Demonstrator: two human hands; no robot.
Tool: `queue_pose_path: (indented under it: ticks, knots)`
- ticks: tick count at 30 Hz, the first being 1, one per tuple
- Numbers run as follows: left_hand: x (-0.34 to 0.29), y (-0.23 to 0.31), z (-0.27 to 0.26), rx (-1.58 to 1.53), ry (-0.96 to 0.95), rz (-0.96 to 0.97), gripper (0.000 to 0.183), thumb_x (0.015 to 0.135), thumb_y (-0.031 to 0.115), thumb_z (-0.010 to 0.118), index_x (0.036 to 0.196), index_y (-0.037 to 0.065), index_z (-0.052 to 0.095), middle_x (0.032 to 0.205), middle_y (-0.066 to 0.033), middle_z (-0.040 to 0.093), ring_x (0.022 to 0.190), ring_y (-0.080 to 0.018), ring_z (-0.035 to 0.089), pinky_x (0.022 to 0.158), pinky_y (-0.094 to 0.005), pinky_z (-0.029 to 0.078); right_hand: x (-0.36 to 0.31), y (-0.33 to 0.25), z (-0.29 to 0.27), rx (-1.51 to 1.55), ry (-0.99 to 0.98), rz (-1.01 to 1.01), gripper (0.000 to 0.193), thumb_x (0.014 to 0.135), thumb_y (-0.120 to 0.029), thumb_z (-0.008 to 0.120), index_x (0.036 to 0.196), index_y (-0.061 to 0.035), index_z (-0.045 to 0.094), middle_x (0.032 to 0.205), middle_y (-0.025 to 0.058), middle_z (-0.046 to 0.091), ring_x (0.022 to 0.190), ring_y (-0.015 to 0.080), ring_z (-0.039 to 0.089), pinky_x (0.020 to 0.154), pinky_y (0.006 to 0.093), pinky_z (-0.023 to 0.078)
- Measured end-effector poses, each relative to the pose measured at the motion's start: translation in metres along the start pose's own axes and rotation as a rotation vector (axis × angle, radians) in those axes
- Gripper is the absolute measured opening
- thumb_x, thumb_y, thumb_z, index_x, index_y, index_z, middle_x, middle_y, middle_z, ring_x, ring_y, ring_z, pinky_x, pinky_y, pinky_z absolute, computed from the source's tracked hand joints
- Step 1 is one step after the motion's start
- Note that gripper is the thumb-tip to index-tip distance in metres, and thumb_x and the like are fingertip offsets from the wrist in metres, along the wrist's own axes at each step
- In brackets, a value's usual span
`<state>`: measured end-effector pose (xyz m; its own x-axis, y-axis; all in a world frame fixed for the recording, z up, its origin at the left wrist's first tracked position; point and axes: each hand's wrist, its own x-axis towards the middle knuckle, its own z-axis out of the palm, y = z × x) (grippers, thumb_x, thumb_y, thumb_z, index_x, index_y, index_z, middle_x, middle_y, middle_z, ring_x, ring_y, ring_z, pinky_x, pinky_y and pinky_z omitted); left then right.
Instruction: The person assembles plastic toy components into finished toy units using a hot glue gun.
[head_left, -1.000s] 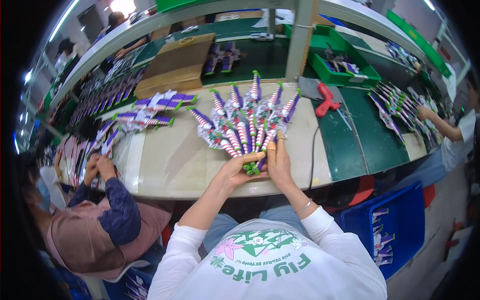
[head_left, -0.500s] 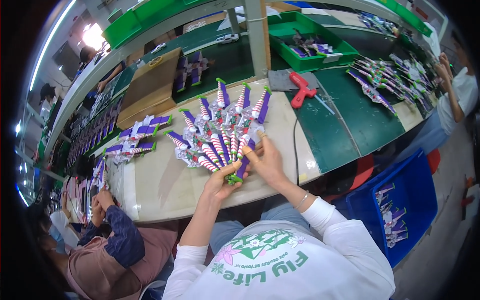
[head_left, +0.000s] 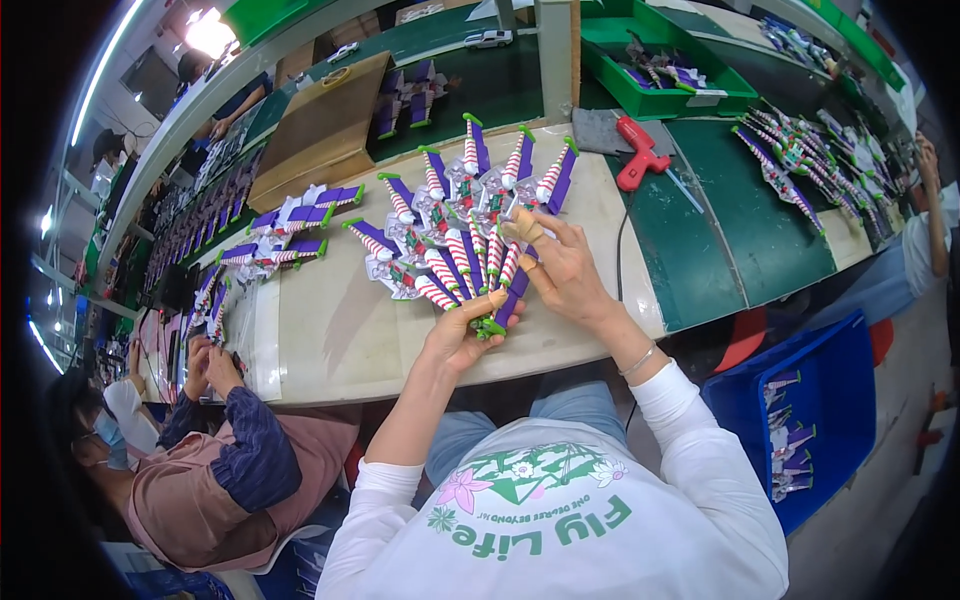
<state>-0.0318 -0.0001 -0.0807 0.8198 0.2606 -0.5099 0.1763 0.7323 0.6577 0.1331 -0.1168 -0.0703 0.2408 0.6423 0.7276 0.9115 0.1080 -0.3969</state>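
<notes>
Left hand (head_left: pixel 462 338): fingers wrapped around the gathered green tips of the purple-winged toys (head_left: pixel 456 245).
Right hand (head_left: pixel 572 272): fingers partly curled, covered fingertips over the bunch's right side; whether they grip it cannot be told.
Purple-winged toys: fanned out over the worktop (head_left: pixel 330 325), gathered tips near its front edge.
Red glue gun (head_left: pixel 640 152): right of the fan, near the worktop's back edge.
</notes>
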Motion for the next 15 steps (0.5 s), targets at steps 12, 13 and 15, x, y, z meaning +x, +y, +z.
queue_pose_path:
  ticks: [12, 13, 15]
  knots:
    - [0.000, -0.001, 0.000, 0.003, 0.001, -0.006, 0.028, 0.088, 0.021, 0.068, 0.110, 0.006, 0.065, 0.099, -0.0086, 0.071, 0.081, -0.0153, 0.067, 0.056, -0.0240, 0.049, -0.018, 0.000, 0.022, 0.095, 0.083, 0.201, 0.057, 0.086, -0.010, 0.060, 0.137, 0.0069, 0.041, 0.125, 0.0158, 0.059, 0.123, 0.0316, 0.045, 0.100, 0.0415, 0.034]
    - [0.000, -0.001, -0.001, 0.002, -0.001, -0.011, 0.027, 0.088, 0.021, 0.068, 0.110, 0.006, 0.065, 0.098, -0.0083, 0.071, 0.081, -0.0152, 0.067, 0.056, -0.0242, 0.049, -0.019, -0.002, 0.024, 0.096, 0.081, 0.199, 0.057, 0.086, -0.010, 0.060, 0.137, 0.0069, 0.041, 0.125, 0.0158, 0.059, 0.123, 0.0316, 0.045, 0.100, 0.0415, 0.034]
    - [0.000, 0.000, 0.000, 0.006, 0.008, -0.013, 0.027, 0.088, 0.022, 0.069, 0.109, 0.006, 0.065, 0.098, -0.0080, 0.071, 0.081, -0.0153, 0.067, 0.056, -0.0243, 0.049, -0.020, -0.008, 0.029, 0.203, 0.125, 0.311, 0.059, 0.086, -0.011, 0.060, 0.138, 0.0082, 0.038, 0.127, 0.0162, 0.058, 0.126, 0.0316, 0.042, 0.102, 0.0421, 0.032]
